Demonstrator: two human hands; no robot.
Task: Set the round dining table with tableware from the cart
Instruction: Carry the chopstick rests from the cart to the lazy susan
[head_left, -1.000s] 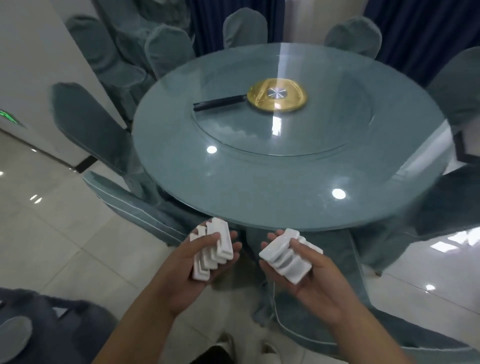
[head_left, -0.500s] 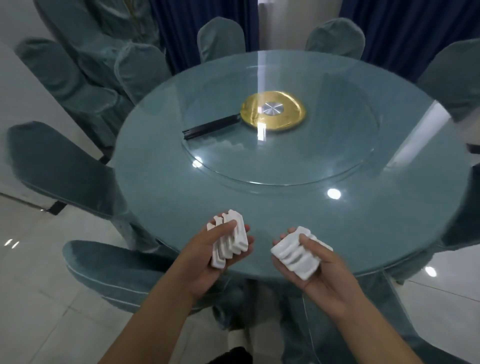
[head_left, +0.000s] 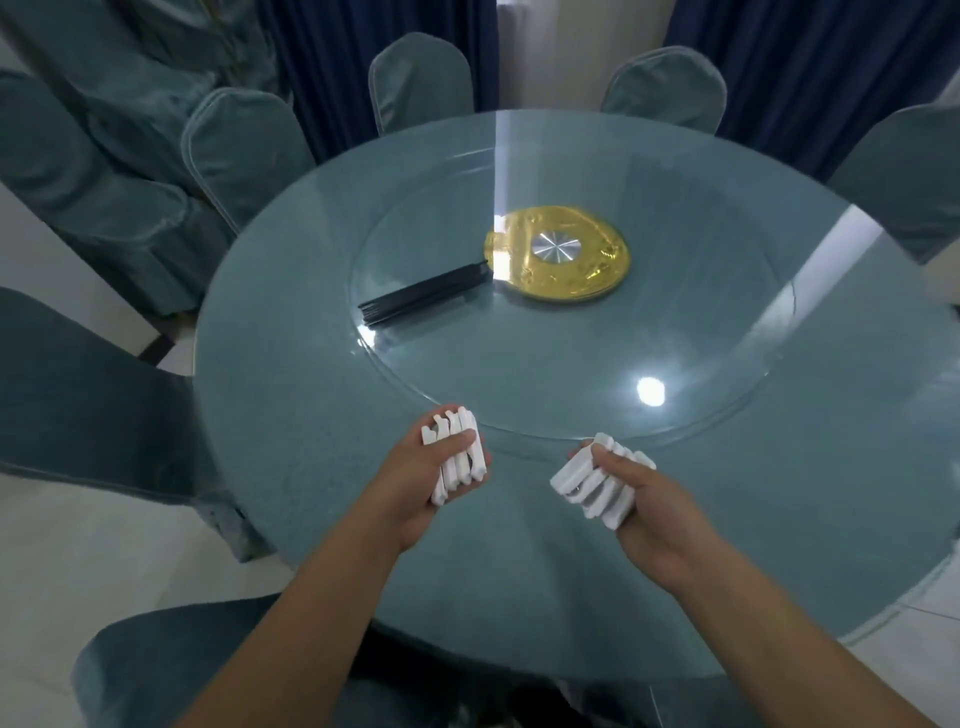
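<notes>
Head view: round glass-topped bench (head_left: 291, 415) ringed by teal-covered chairs (head_left: 244, 150), dark blue curtains (head_left: 374, 47) behind. Glass turntable (head_left: 519, 364) at centre of bench, gold hub (head_left: 558, 259) in its middle, bundle of black chopsticks (head_left: 423, 293) lying on turntable, one end touching hub.

Left hand (head_left: 415, 483) above near part of bench, grip closed round a stack of white ceramic chopstick rests (head_left: 456, 457), thumb across the front, rests standing roughly on end and fanned slightly.

Right hand (head_left: 649, 499) level with left and well apart from it, grip curled round a second stack of white rests (head_left: 592, 486), thumb on top, stack tilted toward the left. Both stacks held above the glass, not touching it.
</notes>
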